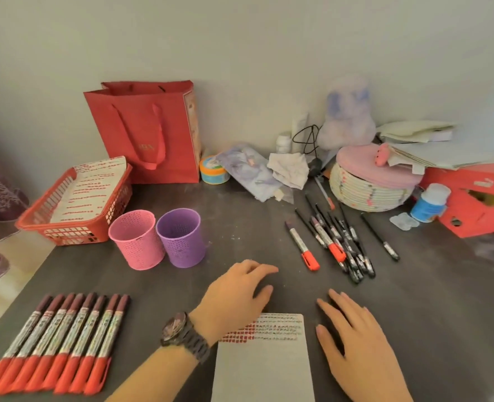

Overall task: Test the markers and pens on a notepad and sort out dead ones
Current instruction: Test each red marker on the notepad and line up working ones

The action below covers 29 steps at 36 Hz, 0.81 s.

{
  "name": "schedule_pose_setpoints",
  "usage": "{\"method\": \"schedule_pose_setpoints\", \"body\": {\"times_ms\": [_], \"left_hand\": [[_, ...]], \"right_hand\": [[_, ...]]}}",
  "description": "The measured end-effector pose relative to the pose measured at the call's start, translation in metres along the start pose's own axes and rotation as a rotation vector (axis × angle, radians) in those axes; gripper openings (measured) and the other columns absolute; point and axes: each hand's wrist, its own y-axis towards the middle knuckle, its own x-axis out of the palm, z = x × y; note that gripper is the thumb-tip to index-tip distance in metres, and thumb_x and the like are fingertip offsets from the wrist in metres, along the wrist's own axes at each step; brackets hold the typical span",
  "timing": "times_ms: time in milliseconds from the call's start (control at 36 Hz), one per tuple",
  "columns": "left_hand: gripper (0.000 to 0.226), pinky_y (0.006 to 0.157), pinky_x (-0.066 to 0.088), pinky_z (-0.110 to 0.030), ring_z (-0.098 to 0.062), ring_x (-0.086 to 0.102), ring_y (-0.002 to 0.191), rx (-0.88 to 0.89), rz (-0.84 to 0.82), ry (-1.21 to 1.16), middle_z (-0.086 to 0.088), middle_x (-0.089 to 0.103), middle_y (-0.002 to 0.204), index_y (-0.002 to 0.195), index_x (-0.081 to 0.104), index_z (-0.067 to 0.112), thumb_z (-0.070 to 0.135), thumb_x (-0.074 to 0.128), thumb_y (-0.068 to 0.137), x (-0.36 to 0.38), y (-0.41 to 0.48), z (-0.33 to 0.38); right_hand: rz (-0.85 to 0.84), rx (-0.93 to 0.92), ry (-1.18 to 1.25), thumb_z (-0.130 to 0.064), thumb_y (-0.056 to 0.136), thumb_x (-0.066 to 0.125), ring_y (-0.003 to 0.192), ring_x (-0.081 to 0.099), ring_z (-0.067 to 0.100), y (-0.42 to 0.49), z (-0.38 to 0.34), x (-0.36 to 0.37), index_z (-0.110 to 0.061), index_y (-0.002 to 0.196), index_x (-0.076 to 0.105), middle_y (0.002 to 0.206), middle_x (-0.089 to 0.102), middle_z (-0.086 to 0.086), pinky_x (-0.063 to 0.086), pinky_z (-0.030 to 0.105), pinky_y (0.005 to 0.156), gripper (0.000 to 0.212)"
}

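A white notepad (264, 364) lies at the table's front edge, its top rows filled with red test marks. My left hand (237, 297), with a wristwatch, hovers over the pad's top left corner, fingers spread and empty. My right hand (355, 340) rests flat on the table just right of the pad, holding nothing. Several red-capped markers (57, 340) lie in a neat row at the front left. A loose pile of black pens and red-capped markers (338, 242) lies beyond my right hand, with one red-capped marker (302, 245) apart on its left.
A pink mesh cup (137, 239) and a purple mesh cup (182, 237) stand mid-table. A red basket (74, 227) holding marked paper sits at the left, a red gift bag (147, 132) behind it. Clutter, a woven round box (370, 190) and a red cardboard box (477, 198) fill the back right.
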Motion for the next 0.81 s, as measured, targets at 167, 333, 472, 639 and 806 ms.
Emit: {"method": "schedule_pose_setpoints", "body": {"times_ms": [167, 333, 472, 639, 806], "left_hand": [[0.047, 0.089, 0.051, -0.044, -0.029, 0.048, 0.111, 0.104, -0.025, 0.217, -0.002, 0.050, 0.126, 0.150, 0.021, 0.052, 0.049, 0.030, 0.105, 0.015, 0.058, 0.036], [0.046, 0.084, 0.048, -0.041, -0.033, 0.047, 0.111, 0.057, -0.020, 0.312, -0.005, 0.047, 0.125, 0.138, 0.047, 0.043, 0.062, 0.029, 0.100, 0.025, 0.084, 0.054], [0.039, 0.078, 0.047, -0.040, -0.028, 0.048, 0.110, 0.005, 0.034, 0.263, -0.004, 0.049, 0.119, 0.120, 0.051, 0.029, 0.060, 0.041, 0.097, 0.029, 0.082, 0.051], [0.025, 0.076, 0.047, -0.037, -0.024, 0.051, 0.104, -0.006, 0.100, 0.202, -0.002, 0.051, 0.109, 0.115, 0.050, 0.029, 0.048, 0.045, 0.100, 0.028, 0.065, 0.027], [0.011, 0.072, 0.051, -0.040, -0.020, 0.056, 0.093, -0.080, 0.100, 0.087, 0.003, 0.052, 0.100, 0.110, 0.043, 0.036, 0.043, 0.038, 0.103, 0.020, 0.037, -0.009]], "right_hand": [[0.003, -0.042, -0.011, -0.039, 0.090, 0.072, 0.142, 0.046, 0.020, 0.001, 0.005, 0.002, -0.028, 0.136, 0.065, 0.150, 0.053, -0.003, 0.033, 0.044, 0.117, 0.048], [-0.046, -0.059, -0.025, -0.052, 0.099, 0.050, 0.151, 0.025, 0.009, 0.003, 0.010, 0.003, -0.037, 0.148, 0.049, 0.161, 0.035, -0.012, 0.011, 0.032, 0.123, 0.051], [-0.057, -0.051, -0.020, -0.055, 0.100, 0.043, 0.153, 0.019, 0.006, 0.003, 0.011, 0.002, -0.038, 0.151, 0.043, 0.163, 0.030, -0.015, 0.006, 0.029, 0.123, 0.054], [-0.075, -0.040, -0.027, -0.060, 0.100, 0.035, 0.153, 0.012, 0.002, 0.002, 0.011, 0.001, -0.042, 0.153, 0.037, 0.164, 0.023, -0.020, 0.004, 0.028, 0.124, 0.056], [-0.094, -0.036, -0.011, -0.085, 0.086, 0.018, 0.153, 0.011, 0.002, 0.000, 0.008, -0.004, -0.046, 0.150, 0.040, 0.164, 0.020, -0.022, 0.003, 0.029, 0.124, 0.078]]}}
